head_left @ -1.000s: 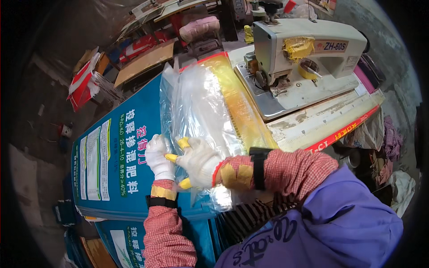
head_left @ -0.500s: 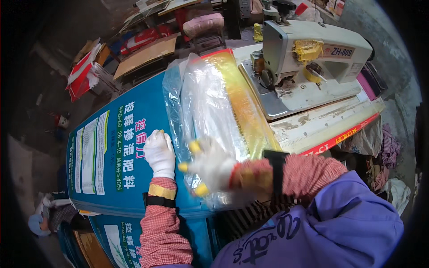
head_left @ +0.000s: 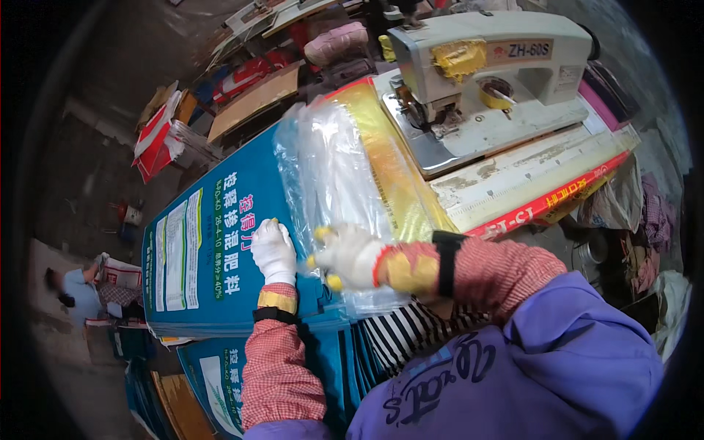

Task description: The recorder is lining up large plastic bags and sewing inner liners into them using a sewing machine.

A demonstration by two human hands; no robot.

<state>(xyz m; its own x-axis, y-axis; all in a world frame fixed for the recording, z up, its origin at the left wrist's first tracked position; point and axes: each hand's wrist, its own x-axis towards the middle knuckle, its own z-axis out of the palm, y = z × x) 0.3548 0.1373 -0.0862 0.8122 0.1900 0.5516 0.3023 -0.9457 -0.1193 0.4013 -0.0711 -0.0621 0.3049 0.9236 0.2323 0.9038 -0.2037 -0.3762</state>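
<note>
My left hand (head_left: 274, 253), in a white glove, rests with curled fingers on the printed face of a teal woven sack (head_left: 249, 191), the top one of a stack. Whether anything is inside its fingers is hidden. To its right, my right hand (head_left: 346, 257) is in a white glove with yellow fingertips. Its fingers are spread apart over the left, lower part of a pile of clear plastic liners (head_left: 334, 161), slightly blurred. The liners lie over the sack's right side and beside a yellow printed sack (head_left: 374, 139).
A white industrial sewing machine (head_left: 499, 66) stands on the table at the right, with a ruler strip (head_left: 499, 187) and a red printed edge nearer me. More teal sacks (head_left: 220, 381) lie below the stack. Another person (head_left: 81, 293) is at the far left.
The view has shifted, so the sewing machine sits further left and up. My right hand is less blurred and remains over the liners. My left hand stays on the teal sack.
</note>
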